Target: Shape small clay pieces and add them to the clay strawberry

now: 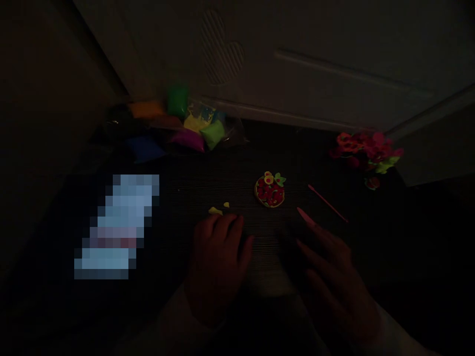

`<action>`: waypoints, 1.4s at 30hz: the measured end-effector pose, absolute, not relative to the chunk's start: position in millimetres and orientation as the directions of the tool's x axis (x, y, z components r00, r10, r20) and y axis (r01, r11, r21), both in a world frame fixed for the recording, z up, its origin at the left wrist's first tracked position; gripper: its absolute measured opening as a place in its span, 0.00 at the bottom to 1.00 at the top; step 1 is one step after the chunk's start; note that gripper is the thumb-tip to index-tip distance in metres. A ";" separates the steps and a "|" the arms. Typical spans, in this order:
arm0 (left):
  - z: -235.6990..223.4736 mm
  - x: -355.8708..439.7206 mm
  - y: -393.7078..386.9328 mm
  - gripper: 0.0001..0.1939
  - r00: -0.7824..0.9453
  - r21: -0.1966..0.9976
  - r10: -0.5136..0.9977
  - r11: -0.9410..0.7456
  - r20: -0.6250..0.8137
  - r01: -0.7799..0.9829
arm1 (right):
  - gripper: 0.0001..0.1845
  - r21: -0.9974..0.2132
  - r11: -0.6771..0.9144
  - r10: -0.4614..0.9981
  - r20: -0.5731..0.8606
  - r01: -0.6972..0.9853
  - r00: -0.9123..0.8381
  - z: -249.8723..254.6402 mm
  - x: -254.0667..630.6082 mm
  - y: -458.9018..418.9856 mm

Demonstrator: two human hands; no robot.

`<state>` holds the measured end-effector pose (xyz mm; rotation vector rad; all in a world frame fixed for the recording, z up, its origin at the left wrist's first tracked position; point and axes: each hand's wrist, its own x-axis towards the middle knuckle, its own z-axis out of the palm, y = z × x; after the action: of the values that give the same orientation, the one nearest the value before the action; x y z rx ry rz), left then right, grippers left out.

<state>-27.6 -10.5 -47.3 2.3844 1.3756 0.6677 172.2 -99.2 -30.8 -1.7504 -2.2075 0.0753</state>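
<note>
In dim light, my left hand (220, 262) rests low over the dark tabletop, its fingers bent and the thumb held apart. Just beyond its knuckles lie a yellow clay scrap (215, 211) and a smaller yellow bit (226, 204). My right hand (336, 282) has its fingers stretched out and spread. Its fingertips meet the handle end of a pink clay knife (305, 215), whose blade points away to the left; no grip round it shows. Ahead, between the hands, sits a small round clay piece (270, 192) with red filling, a yellow rim and little flowers on top.
A thin pink modelling stick (328, 203) lies at right. Behind it are pink and orange clay flowers (367, 148). Bags of coloured clay (189, 140) are heaped at back left. A bright, blurred-out screen (118, 225) is on the left. A pale panel (260, 69) closes the back.
</note>
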 end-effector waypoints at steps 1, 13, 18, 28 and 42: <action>-47.5 -26.8 -9.9 0.14 0.433 0.456 0.866 -0.500 0.251 0.736 | 0.20 -0.275 0.240 0.956 0.232 0.931 -0.178 -29.4 176.0 -96.1; -47.9 -23.9 -1.3 0.08 0.443 0.341 0.846 -0.528 0.298 0.778 | 0.09 -0.360 0.234 0.967 0.185 0.903 -0.176 -36.7 169.1 -66.9; -44.7 -23.1 -1.6 0.07 0.448 0.330 0.843 -0.531 0.297 0.780 | 0.09 -0.359 0.302 0.952 0.167 0.883 -0.258 -41.5 162.3 -58.8; -47.4 -23.1 -1.8 0.07 0.383 0.346 0.840 -0.516 0.384 0.784 | 0.10 -0.614 0.244 0.958 0.274 0.750 -0.087 -40.9 163.8 -59.6; -50.4 -23.9 -2.2 0.07 0.344 0.413 0.838 -0.517 0.423 0.750 | 0.07 -0.701 0.195 0.949 0.311 0.686 0.048 -41.9 164.4 -59.8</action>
<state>-23.9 -2.2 -50.4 2.4529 1.4599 0.9087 164.4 -59.8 -41.9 -1.5552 -1.7011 0.4323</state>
